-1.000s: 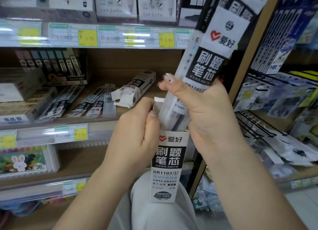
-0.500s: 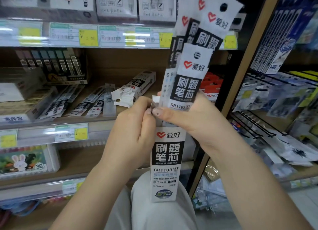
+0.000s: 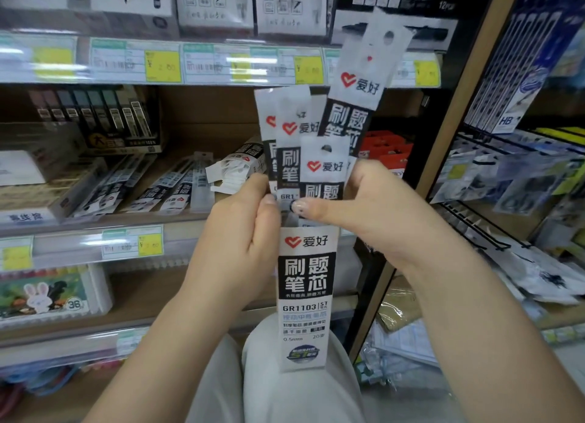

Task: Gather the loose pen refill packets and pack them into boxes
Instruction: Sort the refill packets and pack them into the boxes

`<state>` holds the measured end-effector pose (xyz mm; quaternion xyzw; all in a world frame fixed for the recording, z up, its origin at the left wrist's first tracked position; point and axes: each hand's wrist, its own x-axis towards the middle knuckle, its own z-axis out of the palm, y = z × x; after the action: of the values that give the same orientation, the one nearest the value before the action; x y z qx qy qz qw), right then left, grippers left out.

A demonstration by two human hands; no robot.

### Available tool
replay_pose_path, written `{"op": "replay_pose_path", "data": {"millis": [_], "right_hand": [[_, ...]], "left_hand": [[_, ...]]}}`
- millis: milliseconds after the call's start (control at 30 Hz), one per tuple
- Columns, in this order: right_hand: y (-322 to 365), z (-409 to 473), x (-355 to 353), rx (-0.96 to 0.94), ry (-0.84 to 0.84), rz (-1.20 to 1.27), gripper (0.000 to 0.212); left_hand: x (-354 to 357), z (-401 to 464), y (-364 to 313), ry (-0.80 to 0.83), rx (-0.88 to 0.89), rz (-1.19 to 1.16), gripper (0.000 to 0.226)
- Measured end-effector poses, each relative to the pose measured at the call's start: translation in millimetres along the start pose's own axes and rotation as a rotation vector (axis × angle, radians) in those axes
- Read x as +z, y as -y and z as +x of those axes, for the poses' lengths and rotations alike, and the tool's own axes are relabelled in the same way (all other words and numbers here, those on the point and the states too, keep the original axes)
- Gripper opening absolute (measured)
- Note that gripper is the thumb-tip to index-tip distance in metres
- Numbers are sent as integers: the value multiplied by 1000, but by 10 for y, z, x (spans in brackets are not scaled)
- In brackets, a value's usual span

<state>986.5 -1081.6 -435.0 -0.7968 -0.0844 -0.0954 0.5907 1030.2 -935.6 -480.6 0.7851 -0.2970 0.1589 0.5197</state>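
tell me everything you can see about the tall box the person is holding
The box is a tall, narrow carton, apparently thin card, white with a black band, a red heart logo, Chinese lettering and "GR1103". It stands upright before the shelves, its open top holding several refill packets that stick out and fan apart. The left hand grips its upper left side; the right hand steadies the packets at its mouth.

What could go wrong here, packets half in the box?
1. The packets fan out unevenly above the box, and the tallest leans right; pushed down together, they may snag on the box mouth or crease.
2. The left hand grips the box only near its top, so the box could buckle or slip under the push.
3. The right hand pinches the packets low; the loose tops could splay and one could slide out.
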Motion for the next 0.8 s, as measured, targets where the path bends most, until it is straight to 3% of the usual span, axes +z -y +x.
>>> {"op": "replay_pose_path", "data": {"millis": [200,367,467,533,700,800], "right_hand": [[91,50,-83,-118,-62,279,19],[-16,36,-111,34,165,-301,23],[40,12,-124,-27,40,-198,22],[81,7,-108,-84,-30,-128,2],[46,20,-89,-36,109,-421,6],[44,1,-73,-81,6,-411,3]], "left_hand": [[3,3,-12,29,29,23,48],[3,23,13,42,-15,-7,47],[19,2,-17,45,-6,-10,46],[23,-8,-38,43,16,16,43],[17,-4,-43,40,-1,76,34],[22,-2,-47,42,-5,67,28]]}}
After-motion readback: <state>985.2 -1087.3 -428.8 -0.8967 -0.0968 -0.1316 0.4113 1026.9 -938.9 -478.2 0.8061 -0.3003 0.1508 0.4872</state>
